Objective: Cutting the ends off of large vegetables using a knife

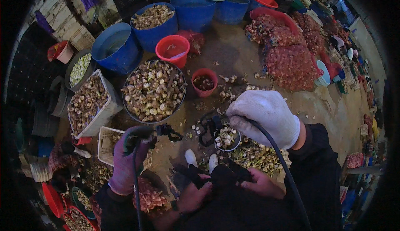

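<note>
My left hand (130, 160), in a purple glove with dark fingertips, is closed round a thin black cable (136, 185) that hangs down. A small black device with a strap loop (168, 132) sticks out beyond its fingers. My right hand (262, 116), in a white glove, pinches another black cable (278, 151). Black strap loops (210, 127) hang beside its fingers. Below, at my waist, are a bare hand (193, 197) and a second bare hand (260, 184), seemingly another person's, holding black strap ends (239, 170).
A round tub of bulbs (154, 91) and a white crate of bulbs (89, 104) stand left. Behind are blue barrels (193, 14) and red buckets (173, 49). Net sacks (289, 66) are piled right. A person (64, 164) crouches at the left. Trimmings (260, 158) litter the floor.
</note>
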A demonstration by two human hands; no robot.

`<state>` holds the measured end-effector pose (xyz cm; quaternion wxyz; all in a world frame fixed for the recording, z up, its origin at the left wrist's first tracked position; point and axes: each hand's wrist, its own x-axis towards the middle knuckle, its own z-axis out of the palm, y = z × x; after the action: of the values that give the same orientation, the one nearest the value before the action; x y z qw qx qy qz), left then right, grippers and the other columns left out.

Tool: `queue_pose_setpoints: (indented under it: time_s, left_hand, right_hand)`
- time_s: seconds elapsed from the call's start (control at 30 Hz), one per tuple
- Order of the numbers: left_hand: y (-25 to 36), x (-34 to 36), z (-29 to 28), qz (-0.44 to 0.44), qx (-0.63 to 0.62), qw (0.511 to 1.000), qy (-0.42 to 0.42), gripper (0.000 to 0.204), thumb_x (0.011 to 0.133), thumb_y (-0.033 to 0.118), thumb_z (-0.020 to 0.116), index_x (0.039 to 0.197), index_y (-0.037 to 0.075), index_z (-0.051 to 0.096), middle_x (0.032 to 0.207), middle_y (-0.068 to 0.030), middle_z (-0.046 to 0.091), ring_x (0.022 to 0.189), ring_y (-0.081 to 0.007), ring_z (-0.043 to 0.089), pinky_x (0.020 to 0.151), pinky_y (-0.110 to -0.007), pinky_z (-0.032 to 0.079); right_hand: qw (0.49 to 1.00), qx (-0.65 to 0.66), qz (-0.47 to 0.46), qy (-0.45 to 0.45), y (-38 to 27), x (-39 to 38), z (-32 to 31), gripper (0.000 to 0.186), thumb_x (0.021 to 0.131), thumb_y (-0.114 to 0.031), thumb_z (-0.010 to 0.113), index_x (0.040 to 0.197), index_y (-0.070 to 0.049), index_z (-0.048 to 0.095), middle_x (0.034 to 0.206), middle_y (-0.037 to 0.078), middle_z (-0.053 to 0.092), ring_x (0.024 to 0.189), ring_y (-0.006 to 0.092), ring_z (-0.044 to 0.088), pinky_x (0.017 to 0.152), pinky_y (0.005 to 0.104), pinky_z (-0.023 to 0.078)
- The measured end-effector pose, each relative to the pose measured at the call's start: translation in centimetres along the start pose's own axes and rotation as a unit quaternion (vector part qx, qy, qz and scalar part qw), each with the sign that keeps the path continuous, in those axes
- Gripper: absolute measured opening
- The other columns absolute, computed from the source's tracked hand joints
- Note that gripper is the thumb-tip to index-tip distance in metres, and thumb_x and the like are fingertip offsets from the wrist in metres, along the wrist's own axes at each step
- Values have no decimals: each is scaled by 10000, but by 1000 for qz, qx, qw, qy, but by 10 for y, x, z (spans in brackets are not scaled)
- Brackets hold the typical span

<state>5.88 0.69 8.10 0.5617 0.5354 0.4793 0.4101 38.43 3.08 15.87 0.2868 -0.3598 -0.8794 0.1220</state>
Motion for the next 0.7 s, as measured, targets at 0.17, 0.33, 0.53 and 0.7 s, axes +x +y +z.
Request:
queue_pose_setpoints:
  time_s: [0.17,0.33,0.53,0.7]
  left_hand:
    - [5,0,1,-19,-1,1000,8,224,913,29,580,1134,2,571,1025,-45,614,917,-123,593,810,-277,488]
    - [6,0,2,-24,1,1000,19,229,910,41,586,1135,4,573,1024,-47,617,922,-124,593,820,-275,484]
    - [4,-1,0,-33,14,999,31,236,907,54,592,1137,6,575,1023,-50,619,929,-126,595,831,-273,480]
    - [-1,-1,-1,-35,78,996,27,238,903,60,599,1133,4,575,1017,-53,621,932,-127,593,831,-272,480]
  right_hand:
    - [1000,-4,0,-5,4,4,2,176,771,-181,691,883,-87,594,722,98,567,688,318,602,584,406,476]
    - [1000,-2,-5,-21,6,12,5,165,775,-172,686,882,-91,592,731,94,570,703,318,603,594,405,475]
    - [1000,18,-21,-12,8,16,15,154,782,-169,683,884,-94,595,733,91,573,707,313,605,591,403,475]
    - [999,17,-5,-41,7,13,13,158,767,-102,704,892,-54,621,801,100,623,724,321,611,620,393,483]
